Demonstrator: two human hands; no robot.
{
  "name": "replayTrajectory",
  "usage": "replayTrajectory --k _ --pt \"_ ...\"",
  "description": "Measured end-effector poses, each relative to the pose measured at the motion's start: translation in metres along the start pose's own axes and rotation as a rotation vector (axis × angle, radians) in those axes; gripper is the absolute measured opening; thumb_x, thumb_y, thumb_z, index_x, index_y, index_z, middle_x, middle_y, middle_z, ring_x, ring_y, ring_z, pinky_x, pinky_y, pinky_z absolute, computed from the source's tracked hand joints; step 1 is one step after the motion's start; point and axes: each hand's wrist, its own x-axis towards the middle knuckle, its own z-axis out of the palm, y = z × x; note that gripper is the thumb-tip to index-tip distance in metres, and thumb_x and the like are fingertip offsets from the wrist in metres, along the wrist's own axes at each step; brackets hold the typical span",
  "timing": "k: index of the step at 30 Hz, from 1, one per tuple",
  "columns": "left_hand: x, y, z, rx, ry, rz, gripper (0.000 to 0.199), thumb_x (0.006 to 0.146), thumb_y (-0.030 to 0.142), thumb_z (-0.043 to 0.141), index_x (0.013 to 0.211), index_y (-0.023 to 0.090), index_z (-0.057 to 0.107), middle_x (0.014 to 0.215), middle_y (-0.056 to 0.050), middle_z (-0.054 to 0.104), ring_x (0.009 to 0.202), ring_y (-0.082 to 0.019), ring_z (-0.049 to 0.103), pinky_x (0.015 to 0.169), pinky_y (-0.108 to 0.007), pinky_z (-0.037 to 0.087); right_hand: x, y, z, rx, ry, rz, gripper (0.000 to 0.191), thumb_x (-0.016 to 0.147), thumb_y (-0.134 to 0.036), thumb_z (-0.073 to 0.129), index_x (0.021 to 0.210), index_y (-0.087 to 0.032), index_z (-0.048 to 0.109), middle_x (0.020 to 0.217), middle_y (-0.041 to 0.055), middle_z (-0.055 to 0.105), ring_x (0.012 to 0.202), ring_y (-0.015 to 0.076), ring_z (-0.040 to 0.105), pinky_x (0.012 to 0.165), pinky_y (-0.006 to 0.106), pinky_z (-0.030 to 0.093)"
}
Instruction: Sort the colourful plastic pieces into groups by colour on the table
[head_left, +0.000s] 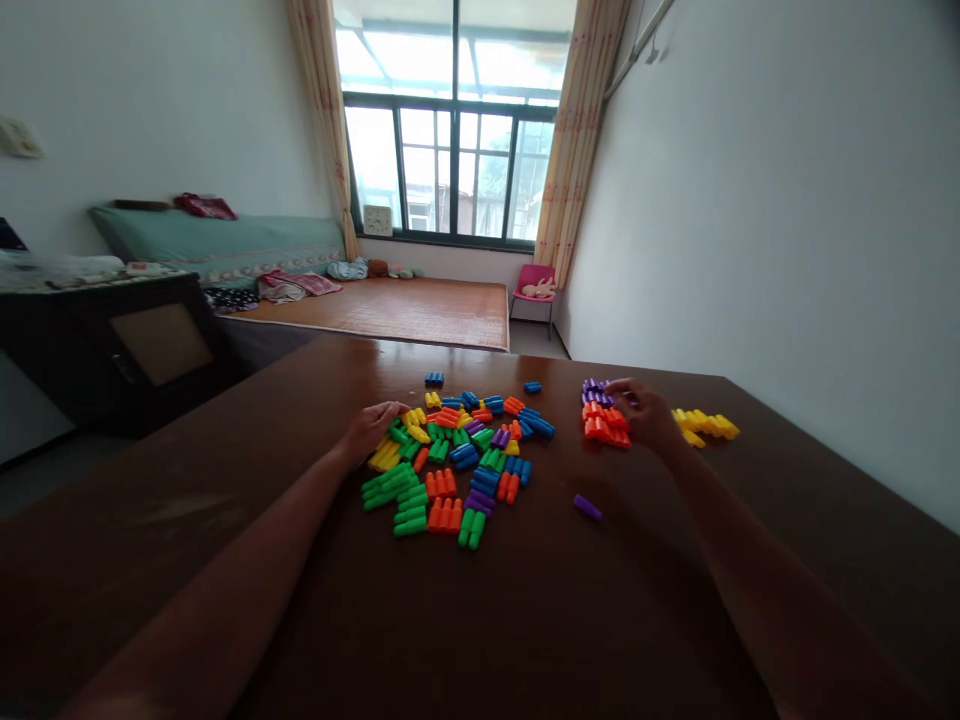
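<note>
Colourful plastic bullet-shaped building blocks, many joined in short rows, lie in a loose pile on the brown table. At the pile's left edge is my left hand (373,428), fingers stretched out beside the yellow blocks (415,418) and green blocks (390,485). Over on the right, my right hand (639,410) has its fingertips closed at the purple blocks (596,390), which sit behind a group of orange-red blocks (606,426). The exact grip there is partly hidden. A single purple block (588,508) lies apart, nearer to me.
Yellow blocks (705,425) form a separate group right of my right hand. Two small blue pieces, one blue block (434,379) and another blue block (532,387), lie behind the pile. Past the brown table (517,620) stand a bed (420,305) and a pink chair (534,280).
</note>
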Motion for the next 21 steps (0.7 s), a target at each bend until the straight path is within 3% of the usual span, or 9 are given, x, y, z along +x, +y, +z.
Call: replayTrajectory --k 3,6,9,13,16,19,21 --pt "0.000 0.001 0.000 0.018 -0.006 0.014 0.060 0.077 0.066 0.049 0.094 0.014 0.073 0.094 -0.008 0.073 0.089 -0.026 0.065 0.080 -0.034 0.049 -0.016 -0.058 0.055 0.110 -0.382 -0.249 0.022 0.086 -0.030 0.048 0.096 -0.023 0.066 0.098 0.0050 0.068 0.084 0.0192 0.063 0.077 0.034 0.051" --pt "0.001 -0.001 0.000 0.011 -0.014 0.017 0.060 0.077 0.066 0.049 0.093 0.014 0.073 0.093 -0.008 0.073 0.087 -0.026 0.065 0.078 -0.033 0.049 -0.033 -0.079 0.094 0.140 -0.542 -0.394 0.020 0.086 -0.027 0.052 0.101 -0.024 0.066 0.106 0.0065 0.066 0.097 0.0219 0.060 0.088 0.038 0.047" --pt "0.001 -0.003 0.001 0.002 -0.021 0.005 0.060 0.079 0.066 0.048 0.096 0.014 0.072 0.093 -0.009 0.072 0.087 -0.025 0.065 0.076 -0.033 0.049 -0.039 -0.074 0.110 0.143 -0.493 -0.364 0.018 0.087 -0.024 0.052 0.100 -0.022 0.064 0.106 0.0077 0.066 0.099 0.0225 0.059 0.091 0.041 0.045" --pt "0.002 -0.003 0.001 0.018 -0.035 -0.003 0.059 0.080 0.064 0.047 0.098 0.014 0.072 0.094 -0.009 0.072 0.088 -0.025 0.064 0.077 -0.032 0.049 -0.037 -0.064 0.114 0.138 -0.465 -0.229 0.008 0.084 -0.027 0.056 0.086 -0.021 0.060 0.081 0.0030 0.063 0.076 0.0174 0.058 0.074 0.034 0.048" --pt "0.002 -0.003 0.000 0.028 -0.029 0.006 0.059 0.079 0.065 0.047 0.096 0.015 0.072 0.095 -0.008 0.072 0.090 -0.025 0.064 0.080 -0.033 0.048 -0.039 -0.063 0.116 0.203 -0.442 -0.118 0.014 0.076 -0.029 0.064 0.085 -0.021 0.057 0.078 -0.0004 0.061 0.069 0.0143 0.055 0.067 0.030 0.048" --pt "0.003 -0.003 0.000 0.004 -0.023 -0.015 0.059 0.077 0.066 0.049 0.097 0.015 0.072 0.096 -0.008 0.072 0.091 -0.026 0.064 0.080 -0.033 0.049 -0.036 -0.064 0.113 0.279 -0.431 -0.065 0.018 0.072 -0.031 0.067 0.084 -0.020 0.058 0.080 -0.0009 0.061 0.071 0.0137 0.056 0.067 0.028 0.049" --pt "0.003 -0.005 -0.001 -0.009 -0.023 -0.041 0.060 0.076 0.066 0.050 0.099 0.014 0.071 0.097 -0.008 0.072 0.091 -0.026 0.064 0.079 -0.032 0.050 -0.026 -0.057 0.100 0.315 -0.378 -0.052 0.020 0.073 -0.034 0.066 0.085 -0.020 0.060 0.082 0.0001 0.062 0.075 0.0146 0.058 0.070 0.029 0.049"
